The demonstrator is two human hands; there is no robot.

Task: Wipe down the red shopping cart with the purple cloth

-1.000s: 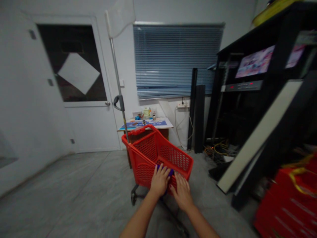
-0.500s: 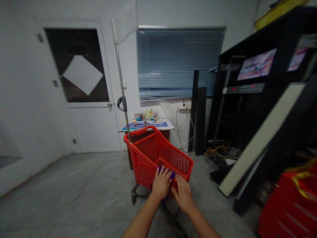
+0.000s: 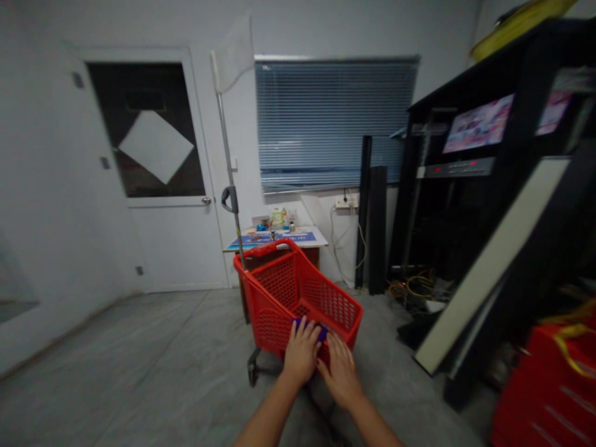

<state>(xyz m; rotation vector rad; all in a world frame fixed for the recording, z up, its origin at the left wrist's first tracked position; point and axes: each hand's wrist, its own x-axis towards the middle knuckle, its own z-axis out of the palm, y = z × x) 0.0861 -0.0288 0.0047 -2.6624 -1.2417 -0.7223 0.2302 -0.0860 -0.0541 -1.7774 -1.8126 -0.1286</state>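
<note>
A red plastic shopping cart (image 3: 274, 320) stands in front of me, its low end towards me. Over the near rim lies a purple cloth (image 3: 322, 333), largely covered by my fingers. My left hand (image 3: 302, 352) rests on the cloth, its fingers bent over the rim and pressing the cloth against it. Just right of it, my right hand (image 3: 341, 367) lies on the same rim with fingers stretched out and thumb towards the left hand. Whether its fingertips also touch the cloth I cannot tell. The basket's visible floor is bare red grating.
A metal mop pole (image 3: 228, 149) with a pale flat head leans upright from the cart's far left corner. Behind is a small table (image 3: 307, 236) with small items. On the right are a black rack (image 3: 400, 223), leaning panels (image 3: 493, 267), cables and a red box (image 3: 535, 385).
The view has tilted up slightly, so the room sits lower in the picture. Both hands stay at the near rim; the right hand has shifted a little to the left.
</note>
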